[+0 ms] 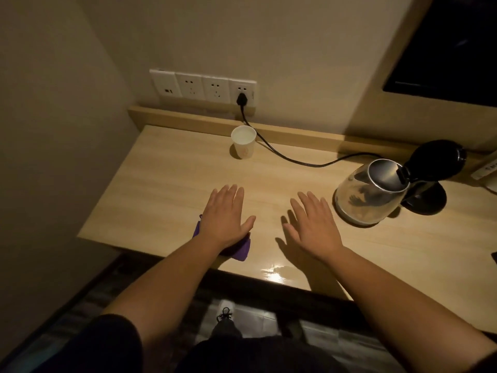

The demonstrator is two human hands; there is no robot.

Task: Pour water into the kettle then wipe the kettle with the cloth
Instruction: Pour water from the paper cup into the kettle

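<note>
A pale wood-grain desk (161, 184) fills a corner between plain beige walls, with a raised ledge along its back edge and a row of white wall sockets (203, 86) above it; a black plug sits in the rightmost socket, and its cord (282, 154) trails across the desk toward the right. A dark screen (451, 49) hangs on the wall at upper right, and dim floor shows below the desk's front edge. Near the front left edge lies a purple cloth (239, 250), mostly covered by the left hand (224, 215), which is spread flat, palm down, fingers straight and holding nothing; whether the palm actually presses on the cloth is hard to tell. Toward the back, just beside the cord, stands a white paper cup (243, 142), upright and well apart from both hands. The right hand (312, 223) is likewise flat and open above the bare desk, fingers splayed and empty. Near it on the right stands the kettle (368, 195), shiny steel with a black handle, its black lid tipped up and the mouth open.
</note>
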